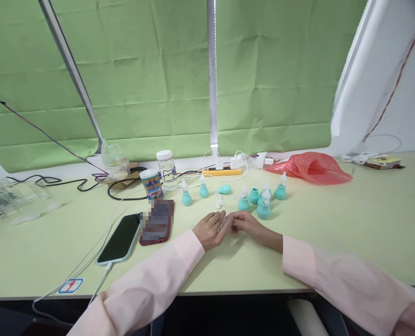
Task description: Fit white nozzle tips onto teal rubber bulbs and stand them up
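Note:
My left hand and my right hand meet just above the table, fingertips bent together. What they pinch between them is too small and covered to make out. Right behind them lie small clear-white plastic pieces. A teal squeeze bulb with a clear tip stands beyond my right hand, among several similar bulbs. One teal bulb without a tip is upright in that group. Two tipped bulbs stand farther left, one of them a teal bulb. Another teal bulb lies on its side.
Left of my hands lie a red-edged phone and a white-edged phone with a cable plugged in. Behind them stand a printed can and a clear jar. A yellow power strip and red plastic bag lie along the back.

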{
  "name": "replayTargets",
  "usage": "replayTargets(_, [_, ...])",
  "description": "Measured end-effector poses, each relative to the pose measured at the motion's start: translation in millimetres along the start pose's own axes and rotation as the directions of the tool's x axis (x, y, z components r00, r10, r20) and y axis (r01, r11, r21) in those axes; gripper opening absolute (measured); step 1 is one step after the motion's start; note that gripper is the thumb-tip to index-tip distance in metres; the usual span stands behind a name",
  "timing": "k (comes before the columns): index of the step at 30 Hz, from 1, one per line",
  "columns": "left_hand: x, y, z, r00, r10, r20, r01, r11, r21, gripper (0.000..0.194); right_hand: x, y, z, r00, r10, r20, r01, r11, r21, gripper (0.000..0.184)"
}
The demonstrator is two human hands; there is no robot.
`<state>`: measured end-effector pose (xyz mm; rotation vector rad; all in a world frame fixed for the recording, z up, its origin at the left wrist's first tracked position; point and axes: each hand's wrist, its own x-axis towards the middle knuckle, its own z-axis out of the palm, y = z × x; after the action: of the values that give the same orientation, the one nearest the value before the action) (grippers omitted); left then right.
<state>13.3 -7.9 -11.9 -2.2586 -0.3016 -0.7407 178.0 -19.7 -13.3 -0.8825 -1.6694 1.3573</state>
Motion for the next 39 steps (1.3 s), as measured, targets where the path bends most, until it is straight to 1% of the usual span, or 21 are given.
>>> replayTargets(3, [2,4,-4.9,0.999,0.049,-0.011,-0.048,0.996,0.070,0.027,0,-1,1,0.999,-0.017,0.039,0.017,1.000,-0.014,0.020])
replayTargets(6, [2,7,-5.3,1.000,0.013,0.008,-0.013,0.998,0.057,0.026,-1,-1,0,0.996,-0.037,0.079,0.040,0.998,-0.039,0.025])
replayTargets(7, [2,7,-4.7,1.000,-0.025,0.003,0.025,0.999,0.022,0.025,-1,-1,0,0.996,-0.041,0.083,0.044,0.998,-0.046,0.027])
replayTargets(9, [1,6,-3.2,0.986,-0.164,-0.007,0.163,0.981,-0.104,0.026,-1,-1,0,0.997,-0.039,0.066,0.042,0.998,-0.046,0.028])
replayTargets(10, [1,5,-2.6,0.968,-0.252,-0.002,0.247,0.952,-0.182,0.027,-1,-1,0,0.998,-0.033,0.053,0.035,0.999,-0.039,0.029])
replayTargets(12, [0,4,-1.6,0.916,-0.400,0.027,0.388,0.867,-0.313,0.030,-2,-1,1,0.999,-0.016,0.034,0.017,1.000,-0.019,0.030])
replayTargets(13, [0,3,-1.1,0.897,-0.441,0.042,0.425,0.831,-0.358,0.031,-2,-2,1,1.000,-0.010,0.029,0.010,1.000,-0.014,0.031])
replayTargets(14, [0,3,-0.4,0.888,-0.457,0.051,0.438,0.808,-0.393,0.030,-2,-2,2,1.000,-0.007,0.025,0.008,1.000,-0.013,0.031])
replayTargets(16, [0,1,1.8,0.892,-0.450,0.050,0.424,0.789,-0.444,0.027,-3,-2,2,1.000,-0.010,0.025,0.011,1.000,-0.019,0.031])
replayTargets(19, [-1,-1,5.8,0.919,-0.393,0.010,0.344,0.792,-0.505,0.021,-3,-1,2,0.999,-0.019,0.027,0.020,0.999,-0.036,0.031])
replayTargets(21, [-2,-3,7.3,0.935,-0.355,-0.004,0.301,0.798,-0.522,0.018,-3,-1,2,0.999,-0.022,0.023,0.023,0.998,-0.052,0.032])
replayTargets(23, [-2,-4,6.8,0.945,-0.326,0.007,0.285,0.815,-0.505,0.018,-3,0,2,1.000,-0.026,0.017,0.027,0.998,-0.060,0.032])
replayTargets(26, [-2,-4,3.6,0.951,-0.307,0.038,0.293,0.855,-0.429,0.018,-3,-2,2,1.000,-0.024,0.009,0.024,0.999,-0.039,0.032])
replayTargets(28, [-1,-2,1.7,0.938,-0.342,0.052,0.334,0.860,-0.386,0.020,-3,-3,2,1.000,-0.020,0.005,0.020,1.000,-0.015,0.031])
replayTargets(31, [-2,0,1.1,0.916,-0.397,0.059,0.389,0.843,-0.372,0.021,-3,-4,1,0.999,-0.036,0.005,0.036,0.999,-0.014,0.030])
replayTargets(34, [-2,0,2.1,0.921,-0.383,0.065,0.377,0.838,-0.394,0.019,-4,-4,3,0.997,-0.077,0.000,0.076,0.991,-0.113,0.029])
replayTargets(36, [-2,0,2.3,0.922,-0.382,0.059,0.371,0.833,-0.411,0.018,-7,-5,6,0.987,-0.150,-0.060,0.129,0.956,-0.265,0.027])
replayTargets(37, [-2,-1,2.1,0.920,-0.388,0.052,0.373,0.829,-0.416,0.017,-8,-6,7,0.971,-0.214,-0.105,0.162,0.916,-0.368,0.025])
replayTargets(38, [-2,-1,1.7,0.917,-0.396,0.044,0.377,0.826,-0.419,0.017,-10,-8,7,0.944,-0.297,-0.147,0.195,0.855,-0.480,0.023])
replayTargets(39, [-2,-1,1.2,0.914,-0.404,0.040,0.382,0.824,-0.419,0.016,-11,-11,6,0.904,-0.391,-0.172,0.223,0.775,-0.591,0.021])
